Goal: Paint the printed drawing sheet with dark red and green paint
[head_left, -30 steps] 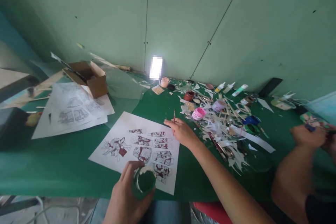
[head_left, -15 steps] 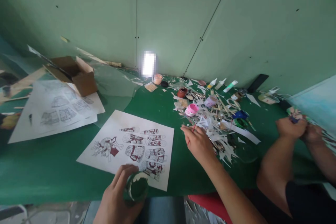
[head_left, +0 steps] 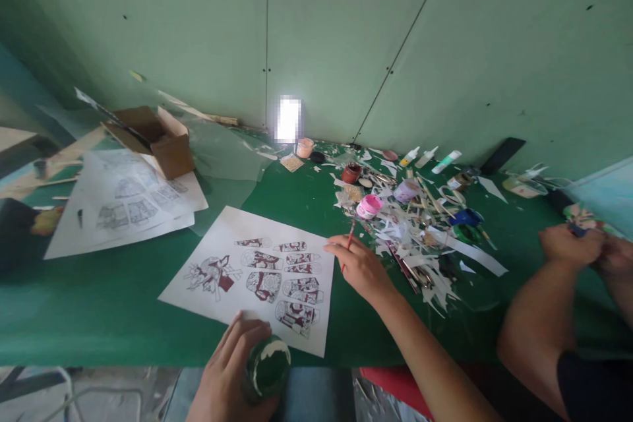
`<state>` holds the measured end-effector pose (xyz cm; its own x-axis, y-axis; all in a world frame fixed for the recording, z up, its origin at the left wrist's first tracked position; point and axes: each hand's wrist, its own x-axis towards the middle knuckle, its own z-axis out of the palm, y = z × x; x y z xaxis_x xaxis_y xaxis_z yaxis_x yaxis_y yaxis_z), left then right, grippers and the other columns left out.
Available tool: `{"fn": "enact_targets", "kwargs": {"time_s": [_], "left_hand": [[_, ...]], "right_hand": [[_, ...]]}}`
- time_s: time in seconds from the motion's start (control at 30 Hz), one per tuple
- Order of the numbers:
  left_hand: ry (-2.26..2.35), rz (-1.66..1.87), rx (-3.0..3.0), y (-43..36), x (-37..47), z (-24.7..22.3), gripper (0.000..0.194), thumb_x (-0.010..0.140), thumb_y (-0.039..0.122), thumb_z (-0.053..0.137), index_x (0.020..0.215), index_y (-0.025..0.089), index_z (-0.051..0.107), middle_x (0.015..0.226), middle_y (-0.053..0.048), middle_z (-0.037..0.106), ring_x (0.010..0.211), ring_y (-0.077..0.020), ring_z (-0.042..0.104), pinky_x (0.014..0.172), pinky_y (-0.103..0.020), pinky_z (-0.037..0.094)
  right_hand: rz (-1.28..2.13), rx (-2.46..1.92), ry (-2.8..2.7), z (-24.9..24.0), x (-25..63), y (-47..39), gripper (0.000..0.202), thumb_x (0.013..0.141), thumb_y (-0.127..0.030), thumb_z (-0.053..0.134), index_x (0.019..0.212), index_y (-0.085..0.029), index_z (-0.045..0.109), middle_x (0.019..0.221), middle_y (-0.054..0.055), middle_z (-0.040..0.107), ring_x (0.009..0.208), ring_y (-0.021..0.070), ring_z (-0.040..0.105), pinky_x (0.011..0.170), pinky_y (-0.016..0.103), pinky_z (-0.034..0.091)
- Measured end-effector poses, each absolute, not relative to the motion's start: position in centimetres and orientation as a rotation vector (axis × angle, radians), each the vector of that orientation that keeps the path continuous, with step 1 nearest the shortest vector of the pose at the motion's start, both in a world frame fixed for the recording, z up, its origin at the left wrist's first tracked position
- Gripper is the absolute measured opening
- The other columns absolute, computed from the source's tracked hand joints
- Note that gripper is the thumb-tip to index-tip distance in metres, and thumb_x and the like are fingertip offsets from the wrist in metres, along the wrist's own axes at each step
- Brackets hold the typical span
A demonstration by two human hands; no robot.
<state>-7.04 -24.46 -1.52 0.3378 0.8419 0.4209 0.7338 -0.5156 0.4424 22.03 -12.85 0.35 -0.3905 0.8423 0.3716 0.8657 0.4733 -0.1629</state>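
My left hand (head_left: 228,377) grips a small round jar of green paint (head_left: 267,366) at the table's near edge. My right hand (head_left: 360,266) holds a thin red paintbrush (head_left: 349,241) upright, just right of a white sheet of printed drawings (head_left: 252,275) partly painted dark red. The sheet lies flat on the green table (head_left: 99,310) in front of me. A pink paint pot (head_left: 369,206) stands a little beyond the brush tip.
A heap of paper scraps, sticks and small paint pots (head_left: 425,231) covers the table to the right. A co-worker's arms (head_left: 558,290) work at the far right. An open cardboard box (head_left: 155,140) and more printed sheets (head_left: 123,204) lie at the back left.
My right hand with the brush swung right toward the scrap heap, then came back to the sheet's right edge. The left hand kept hold of the green jar.
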Motion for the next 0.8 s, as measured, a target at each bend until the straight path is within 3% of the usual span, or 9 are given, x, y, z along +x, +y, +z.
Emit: {"fn": "enact_targets", "kwargs": {"time_s": [0.1,0.23,0.43,0.6,0.8], "left_hand": [[1.402,0.915,2.445,-24.4,-7.0,-1.6,0.054,0.070,0.023,0.062,0.122,0.024,0.051,0.117,-0.011,0.069,0.119,-0.0332,0.065,0.096,-0.044,0.061],[1.378,0.941,2.429,-23.5,-7.2,-1.2,0.052,0.072,0.026,0.064,0.122,0.024,0.051,0.116,-0.012,0.069,0.116,-0.0329,0.066,0.093,-0.043,0.062],[1.328,1.012,2.210,-19.9,-7.1,0.9,0.036,0.082,0.028,0.064,0.115,0.026,0.051,0.107,-0.005,0.066,0.096,-0.0191,0.070,0.082,-0.028,0.061],[1.286,0.991,1.973,-15.7,-6.9,2.0,0.036,0.077,0.036,0.072,0.107,0.024,0.055,0.105,-0.004,0.067,0.094,-0.0201,0.068,0.081,-0.028,0.057],[1.379,1.119,1.579,-10.5,-5.6,3.3,0.054,0.059,0.043,0.081,0.102,0.020,0.057,0.096,-0.005,0.068,0.084,-0.0225,0.067,0.073,-0.031,0.054]], "right_hand": [[-0.042,-1.362,-2.340,-0.3,21.9,-13.3,0.050,0.082,0.009,0.040,0.108,-0.017,0.074,0.113,0.008,0.076,0.108,0.0199,0.068,0.095,0.034,0.057],[-0.166,-1.461,-2.336,-0.6,21.7,-15.2,0.045,0.080,0.009,0.043,0.097,-0.018,0.075,0.100,0.006,0.078,0.096,0.0203,0.071,0.087,0.032,0.059],[-0.210,-1.534,-2.339,0.1,21.4,-20.1,0.039,0.077,0.006,0.049,0.091,-0.021,0.073,0.082,0.005,0.073,0.076,0.0214,0.067,0.070,0.033,0.058],[-0.025,-1.358,-2.282,0.2,21.4,-23.0,0.040,0.081,0.004,0.048,0.093,-0.025,0.073,0.091,0.003,0.077,0.083,0.0185,0.068,0.077,0.031,0.059],[0.097,-1.245,-2.214,-0.2,19.2,-23.9,0.036,0.081,0.002,0.055,0.100,-0.022,0.072,0.105,0.004,0.078,0.104,0.0188,0.068,0.094,0.034,0.058]]}}
